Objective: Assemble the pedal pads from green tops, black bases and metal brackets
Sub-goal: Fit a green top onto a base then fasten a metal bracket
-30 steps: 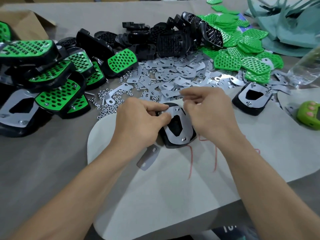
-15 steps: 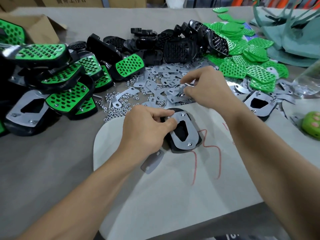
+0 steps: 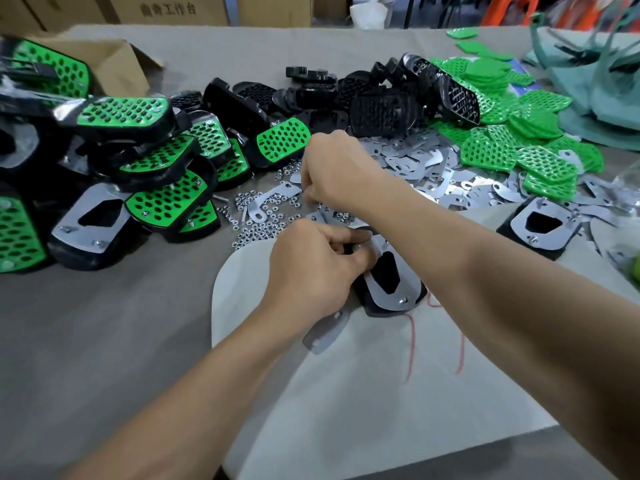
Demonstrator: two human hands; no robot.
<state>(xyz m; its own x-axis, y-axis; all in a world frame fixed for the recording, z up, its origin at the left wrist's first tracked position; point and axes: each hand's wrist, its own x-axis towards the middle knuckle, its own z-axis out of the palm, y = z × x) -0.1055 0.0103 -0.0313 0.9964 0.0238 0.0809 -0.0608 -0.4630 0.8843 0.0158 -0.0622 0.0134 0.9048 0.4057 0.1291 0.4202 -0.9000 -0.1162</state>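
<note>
While boxes (image 3: 166, 10) stand behind the grey table (image 3: 104, 341), left hand (image 3: 311, 268) grips a pedal pad (image 3: 391, 289); right hand (image 3: 332, 168), over nuts (image 3: 263, 230), unreadable.

Pad in work (image 3: 377, 311): black, seemingly face down at centre, metal plate (image 3: 388, 301) on its back, screw at near end.
Green tops (image 3: 540, 161): perforated heap, far right.
Black bases (image 3: 381, 112): piled behind.
Loose brackets (image 3: 415, 161): flat silver scatter between.
</note>
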